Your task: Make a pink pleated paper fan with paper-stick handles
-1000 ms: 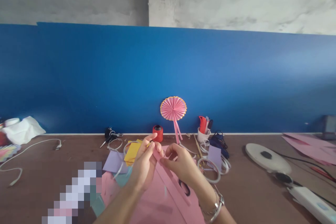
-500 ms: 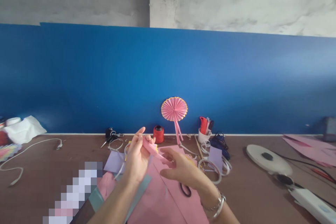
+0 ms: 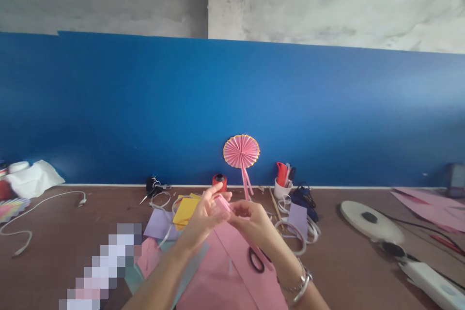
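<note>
A narrow pink pleated paper strip [image 3: 222, 202] is held up above the table between both hands. My left hand [image 3: 203, 220] has its fingers and thumb closed on the strip's left side. My right hand [image 3: 254, 223] pinches the lower right end, and a bracelet and bangle circle that wrist. Below them lie large pink paper sheets [image 3: 221, 276]. A black scissors handle [image 3: 256, 260] rests on these sheets, partly hidden by my right forearm. Just left of my left hand is a yellow paper stack [image 3: 186, 210].
A round pink pleated fan [image 3: 241, 151] stands against the blue partition [image 3: 145, 106]. Near it are a red thread spool [image 3: 219, 182] and a white pen cup [image 3: 282, 187]. Purple paper [image 3: 159, 223], keys [image 3: 154, 185], white cable [image 3: 51, 197] and a glue gun [image 3: 432, 278] lie around.
My right hand has moved left and up and now pinches the pleated strip. My left hand has shifted right with the strip, uncovering the yellow paper stack.
</note>
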Demonstrator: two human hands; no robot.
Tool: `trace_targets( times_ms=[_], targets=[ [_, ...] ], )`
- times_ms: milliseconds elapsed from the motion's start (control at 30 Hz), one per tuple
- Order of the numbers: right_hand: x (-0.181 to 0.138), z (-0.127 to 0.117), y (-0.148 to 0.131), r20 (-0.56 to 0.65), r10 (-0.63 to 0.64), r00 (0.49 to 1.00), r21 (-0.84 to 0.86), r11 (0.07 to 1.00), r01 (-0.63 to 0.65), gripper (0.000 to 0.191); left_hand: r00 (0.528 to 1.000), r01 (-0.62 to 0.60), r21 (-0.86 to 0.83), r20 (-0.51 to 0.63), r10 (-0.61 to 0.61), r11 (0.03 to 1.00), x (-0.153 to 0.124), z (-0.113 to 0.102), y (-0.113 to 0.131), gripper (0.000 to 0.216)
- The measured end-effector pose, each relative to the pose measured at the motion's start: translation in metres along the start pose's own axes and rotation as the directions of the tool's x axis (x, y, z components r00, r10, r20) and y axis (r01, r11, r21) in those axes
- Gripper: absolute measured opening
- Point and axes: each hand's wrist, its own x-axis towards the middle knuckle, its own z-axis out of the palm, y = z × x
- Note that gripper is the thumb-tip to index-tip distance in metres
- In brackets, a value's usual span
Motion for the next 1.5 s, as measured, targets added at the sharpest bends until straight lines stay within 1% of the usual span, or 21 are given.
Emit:
trace_targets(
  times_ms=[33, 67, 133, 167, 267, 333, 433, 533, 633, 733, 800, 867, 933, 1000, 1067, 1133, 1200, 1367, 1500],
  targets=[
    [0.0, -0.001, 0.001, -0.013, -0.017, 1.0, -0.02, 1.0, 0.017, 0.019, 1.0, 0.008, 0.064, 0.017, -0.009, 0.998, 0.002, -0.002, -0.001, 0.062],
    [0.001, -0.002, 0.002, -0.029, -0.033, 0.999, -0.044, 0.999, 0.032, 0.018, 1.0, 0.002, 0.129, 0.021, -0.005, 0.992, 0.004, -0.004, -0.003, 0.052],
    [0.001, -0.003, 0.002, -0.051, -0.049, 0.998, -0.089, 0.995, 0.045, 0.018, 0.999, -0.037, 0.254, -0.002, 0.038, 0.966, 0.007, -0.005, -0.006, 0.028],
    [0.001, -0.003, 0.001, -0.05, -0.049, 0.998, -0.098, 0.994, 0.044, 0.019, 0.998, -0.051, 0.305, -0.024, 0.061, 0.951, 0.008, -0.005, -0.007, 0.02],
    [-0.001, -0.003, -0.002, -0.015, -0.041, 0.999, -0.081, 0.996, 0.039, 0.024, 0.993, -0.048, 0.389, -0.079, 0.085, 0.92, 0.008, -0.005, -0.007, 0.013],
    [-0.003, -0.004, -0.005, -0.009, -0.029, 1.0, -0.07, 0.997, 0.028, 0.025, 0.993, -0.054, 0.365, -0.077, 0.088, 0.929, 0.007, -0.004, -0.006, 0.012],
    [-0.005, -0.007, -0.005, -0.012, -0.006, 1.0, -0.061, 0.998, 0.005, 0.025, 0.998, -0.062, 0.272, -0.001, 0.064, 0.96, 0.006, -0.003, -0.003, 0.018],
    [-0.006, -0.011, -0.004, 0.001, 0.014, 1.0, -0.042, 0.999, -0.014, 0.02, 0.998, -0.051, 0.239, 0.056, 0.039, 0.97, 0.005, -0.001, 0.0, 0.029],
    [-0.005, -0.013, -0.004, 0.035, 0.041, 0.999, -0.055, 0.998, -0.04, 0.012, 0.999, -0.007, 0.205, 0.036, 0.0, 0.979, 0.004, 0.0, -0.001, 0.036],
    [-0.004, -0.013, -0.004, 0.045, 0.047, 0.998, -0.097, 0.994, -0.043, 0.011, 0.998, 0.065, 0.05, 0.003, -0.065, 0.997, 0.004, 0.001, -0.006, 0.037],
    [-0.003, -0.012, -0.002, 0.029, 0.056, 0.998, -0.122, 0.991, -0.052, 0.012, 0.995, 0.095, -0.032, 0.01, -0.095, 0.995, 0.005, 0.0, -0.009, 0.037],
    [-0.003, -0.013, 0.0, 0.022, 0.079, 0.997, -0.14, 0.987, -0.075, 0.012, 0.995, 0.101, -0.036, 0.015, -0.101, 0.994, 0.007, -0.001, -0.008, 0.031],
    [-0.003, -0.015, 0.001, 0.027, 0.086, 0.996, -0.161, 0.984, -0.08, 0.013, 0.996, 0.09, 0.019, -0.006, -0.09, 0.996, 0.008, -0.004, -0.006, 0.024],
    [-0.003, -0.018, 0.002, 0.039, 0.058, 0.998, -0.172, 0.984, -0.051, 0.013, 0.997, 0.068, 0.083, -0.034, -0.065, 0.994, 0.01, -0.009, -0.004, 0.02],
    [-0.003, -0.022, 0.002, 0.077, 0.016, 0.997, -0.162, 0.987, -0.003, 0.012, 0.998, 0.041, 0.108, -0.049, -0.036, 0.993, 0.011, -0.012, -0.004, 0.021],
    [-0.001, -0.025, 0.001, 0.127, -0.012, 0.992, -0.144, 0.989, 0.03, 0.012, 0.998, 0.029, 0.088, -0.059, -0.024, 0.996, 0.011, -0.015, -0.005, 0.023],
    [0.0, -0.027, 0.001, 0.145, -0.022, 0.989, -0.147, 0.988, 0.044, 0.015, 0.997, 0.033, 0.048, -0.072, -0.03, 0.998, 0.012, -0.015, -0.006, 0.023],
    [0.0, -0.024, 0.002, 0.027, -0.08, 0.996, -0.221, 0.972, 0.084, 0.013, 0.988, 0.107, -0.05, -0.102, -0.111, 0.993, 0.013, -0.01, -0.009, 0.02],
    [-0.002, -0.018, 0.0, -0.03, -0.167, 0.986, -0.274, 0.95, 0.152, 0.011, 0.987, 0.061, -0.081, -0.145, -0.072, 0.995, 0.013, -0.009, -0.012, 0.024]
  ],
)
